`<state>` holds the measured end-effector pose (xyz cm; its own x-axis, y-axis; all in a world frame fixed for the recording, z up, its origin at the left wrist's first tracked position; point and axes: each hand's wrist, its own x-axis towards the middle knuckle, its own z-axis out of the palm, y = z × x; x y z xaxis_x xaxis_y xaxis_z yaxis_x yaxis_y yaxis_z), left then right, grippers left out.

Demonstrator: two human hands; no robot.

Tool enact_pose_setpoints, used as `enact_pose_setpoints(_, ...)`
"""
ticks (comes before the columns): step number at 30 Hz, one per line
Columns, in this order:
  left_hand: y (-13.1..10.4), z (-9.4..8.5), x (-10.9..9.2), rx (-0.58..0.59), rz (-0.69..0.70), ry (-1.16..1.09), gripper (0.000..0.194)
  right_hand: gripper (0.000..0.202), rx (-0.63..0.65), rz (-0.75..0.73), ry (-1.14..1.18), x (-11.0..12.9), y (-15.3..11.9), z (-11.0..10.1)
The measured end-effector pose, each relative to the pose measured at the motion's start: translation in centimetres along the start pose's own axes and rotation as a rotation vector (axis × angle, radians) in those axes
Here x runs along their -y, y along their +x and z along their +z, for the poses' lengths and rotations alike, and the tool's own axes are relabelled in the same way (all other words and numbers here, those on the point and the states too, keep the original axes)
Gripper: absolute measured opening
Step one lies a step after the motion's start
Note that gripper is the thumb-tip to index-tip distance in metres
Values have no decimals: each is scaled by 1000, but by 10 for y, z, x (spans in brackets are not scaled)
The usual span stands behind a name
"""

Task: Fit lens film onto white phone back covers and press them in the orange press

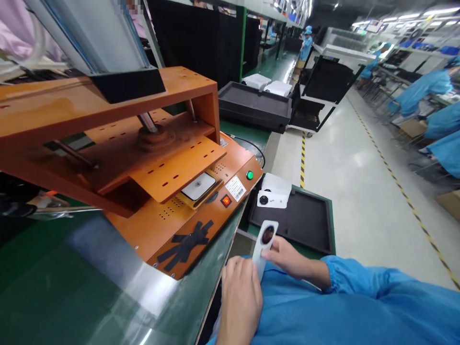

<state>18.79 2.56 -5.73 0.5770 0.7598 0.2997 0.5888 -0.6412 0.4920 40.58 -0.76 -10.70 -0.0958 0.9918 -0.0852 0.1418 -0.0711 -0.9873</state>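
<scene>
Low in front of my body I hold a white device (258,252) with a dark oval lens window near its upper end. My right hand (287,257) grips its right side, thumb on the front face. The fingers of my left hand (241,290) are curled over its lower left part, which they hide. Left of my hands stands an orange press (187,167). Under its raised plate, a white rounded panel (199,186) lies in a yellow fixture (197,203).
A green button (249,175) and a lit red switch (225,201) sit on the press front. Right of it, a black tray (309,215) holds white devices (273,199). Farther back are another black tray (251,103), a cart (323,86) and people in blue.
</scene>
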Motion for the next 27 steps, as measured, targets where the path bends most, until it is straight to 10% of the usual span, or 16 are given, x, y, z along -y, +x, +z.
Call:
enact_pose_setpoints(4, -13, 14, 2, 96, 75, -43, 51, 42, -300, 136, -487, -22, 31, -73)
enact_pose_setpoints(10, -35, 0, 15, 140, 138, -215, 27, 27, -321, 294, -867, -58, 92, -176)
enact_pose_setpoints(22, -73, -69, 8, 52, -234, -355, 27, 46, -358, -86, -1246, -99, 120, -161)
enact_pose_setpoints(27, -96, -123, 70, -181, -477, -41, 21, 23, 68, -502, -1094, -63, 104, -74)
